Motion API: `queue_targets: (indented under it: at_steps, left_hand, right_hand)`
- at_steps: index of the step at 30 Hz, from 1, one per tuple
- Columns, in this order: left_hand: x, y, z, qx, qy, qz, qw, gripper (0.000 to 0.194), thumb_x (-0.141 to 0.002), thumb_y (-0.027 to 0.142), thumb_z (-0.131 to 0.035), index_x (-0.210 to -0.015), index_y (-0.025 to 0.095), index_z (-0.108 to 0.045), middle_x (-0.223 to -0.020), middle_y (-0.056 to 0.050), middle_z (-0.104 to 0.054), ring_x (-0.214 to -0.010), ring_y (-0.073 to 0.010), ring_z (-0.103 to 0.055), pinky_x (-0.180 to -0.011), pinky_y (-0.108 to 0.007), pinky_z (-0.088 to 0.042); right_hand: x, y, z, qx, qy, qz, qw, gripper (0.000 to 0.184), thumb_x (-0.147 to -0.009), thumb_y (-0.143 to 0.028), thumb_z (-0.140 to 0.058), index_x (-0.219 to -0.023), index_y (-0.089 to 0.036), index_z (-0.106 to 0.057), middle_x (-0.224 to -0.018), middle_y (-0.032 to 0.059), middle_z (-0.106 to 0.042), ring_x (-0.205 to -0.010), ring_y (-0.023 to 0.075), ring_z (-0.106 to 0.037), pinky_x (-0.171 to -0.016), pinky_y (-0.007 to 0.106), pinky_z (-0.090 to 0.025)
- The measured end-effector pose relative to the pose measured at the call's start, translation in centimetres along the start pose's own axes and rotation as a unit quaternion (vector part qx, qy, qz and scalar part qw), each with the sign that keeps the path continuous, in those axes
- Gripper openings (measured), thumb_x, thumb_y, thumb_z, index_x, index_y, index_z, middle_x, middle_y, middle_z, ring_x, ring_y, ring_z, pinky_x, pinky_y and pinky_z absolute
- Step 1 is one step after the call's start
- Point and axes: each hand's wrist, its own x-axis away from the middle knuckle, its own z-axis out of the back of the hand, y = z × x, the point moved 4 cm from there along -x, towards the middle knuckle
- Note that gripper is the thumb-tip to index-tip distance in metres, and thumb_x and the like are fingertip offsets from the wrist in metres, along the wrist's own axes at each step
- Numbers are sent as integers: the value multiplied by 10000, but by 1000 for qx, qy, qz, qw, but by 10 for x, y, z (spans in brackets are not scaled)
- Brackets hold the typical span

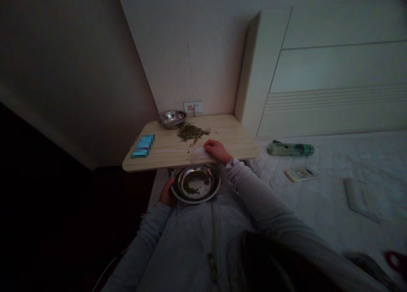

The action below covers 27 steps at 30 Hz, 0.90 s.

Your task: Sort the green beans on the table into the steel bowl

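Note:
My left hand (167, 193) is closed on the left rim of a shiny steel bowl (217, 188), held below the front edge of the small table. Dark green bits, like dried seeds or leaves, lie on the bowl's floor. With the fingers of my right hand (217, 151) pinched together, I hold a thin, pale, rounded piece (197, 155) flat at the table's front edge, above the bowl. Beyond it, a heap of the same green bits (190, 132) is spread on the wooden tabletop (165, 150). What the pale piece is made of, I cannot tell.
A second steel bowl (172, 119) stands at the table's back left, near a wall socket (192, 107). A lit phone (143, 146) lies on the left. On the bed to the right are a green bottle (291, 149), another phone (301, 174) and a pale pouch-like item (359, 196).

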Motion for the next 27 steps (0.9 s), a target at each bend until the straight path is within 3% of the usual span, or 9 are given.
queue_targets:
  at_steps: [8,27]
  left_hand:
    - [0,0,2,0,1,-6,1000,196,-668,222,-463,-606,150,-634,-554,-23,-653,-572,-147,-598,-608,-237,-459]
    - [0,0,2,-6,10,-12,1000,162,-649,218,-474,-613,172,-625,-558,-15,-652,-710,-181,-602,-697,-274,-447]
  right_hand:
    - [-1,1,0,2,-1,-6,1000,137,-605,-195,-436,-674,-145,-543,-556,-26,-535,-536,76,-461,-533,190,-343]
    - [0,1,0,1,-1,0,1000,128,-604,-194,-432,-657,-149,-540,-565,-28,-532,-546,74,-461,-546,188,-350]
